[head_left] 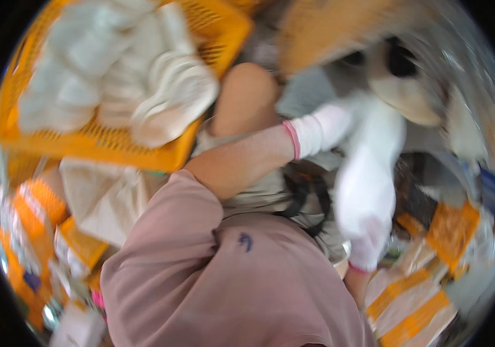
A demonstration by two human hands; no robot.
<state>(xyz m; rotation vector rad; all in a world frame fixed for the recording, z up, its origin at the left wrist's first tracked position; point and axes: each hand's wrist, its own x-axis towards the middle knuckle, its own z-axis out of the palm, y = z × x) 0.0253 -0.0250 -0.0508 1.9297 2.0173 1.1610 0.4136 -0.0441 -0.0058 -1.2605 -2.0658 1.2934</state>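
Observation:
A long, smooth white object with rounded ends [366, 182] lies between my hands, blurred by motion, and its exact kind cannot be made out. My right hand [369, 240], in a white knit glove with a pink cuff, is closed round its near end. At its far end is my left hand [325, 127], gloved the same way. The left fingers are smeared and partly hidden, so their grip does not show. Left of my arms, a yellow-orange plastic basket [166, 159] holds several nested white curved pieces [175, 95] and cloudy white bundles [79, 52].
A brown cardboard piece [328, 32] and clear plastic sheeting [473, 63] lie at the far right, near a beige rounded thing [406, 95]. Orange-taped parcels [409, 303] lie at my right. On the left are a white bag [105, 199] and more orange packets [82, 246].

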